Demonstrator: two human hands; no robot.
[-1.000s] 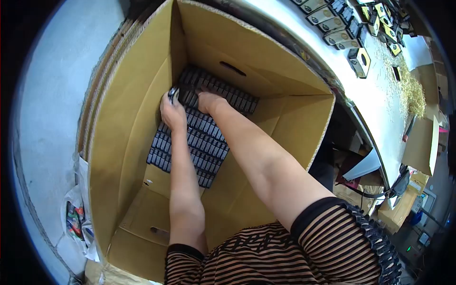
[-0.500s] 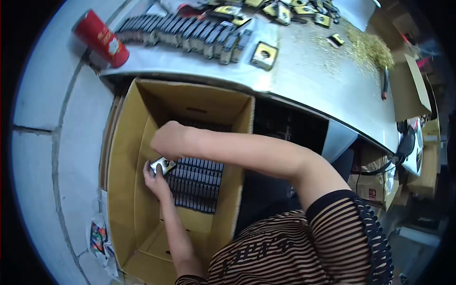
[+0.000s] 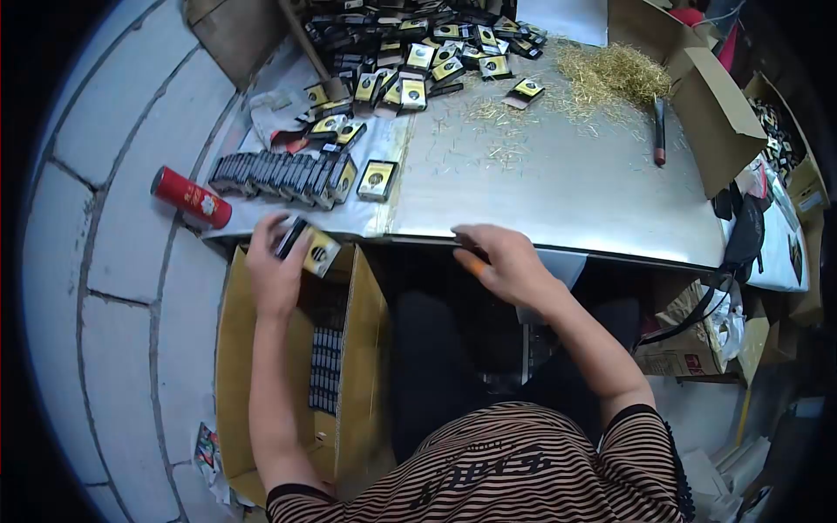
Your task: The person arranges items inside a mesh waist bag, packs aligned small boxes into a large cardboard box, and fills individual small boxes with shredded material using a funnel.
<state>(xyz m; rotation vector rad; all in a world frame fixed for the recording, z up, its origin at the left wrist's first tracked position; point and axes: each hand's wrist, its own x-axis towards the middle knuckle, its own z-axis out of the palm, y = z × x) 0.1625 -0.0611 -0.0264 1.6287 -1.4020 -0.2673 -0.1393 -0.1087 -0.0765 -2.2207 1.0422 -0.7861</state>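
Note:
My left hand (image 3: 275, 266) is closed around a small yellow and black box (image 3: 321, 253), just above the far end of a tall open carton (image 3: 366, 305). Dark edges under my fingers may belong to more such boxes; I cannot make out how many. Inside the carton, small boxes stand packed in tight rows (image 3: 325, 370). My right hand (image 3: 510, 261) hovers at the table's front edge with fingers apart and nothing in it; one finger has an orange covering. A row of upright small boxes (image 3: 279, 177) and a single flat box (image 3: 377, 180) lie beyond my left hand.
A red can (image 3: 192, 199) lies at the left end of the metal table (image 3: 558, 187). Loose boxes (image 3: 410, 52) are heaped at the back, near a pile of gold strips (image 3: 619, 74). A dark handled tool (image 3: 659, 131) lies at right, beside a cardboard box (image 3: 719, 113).
My left hand has risen out of the carton with a box in it. My right hand has left the carton and swung right to the table edge. The view has shifted too.

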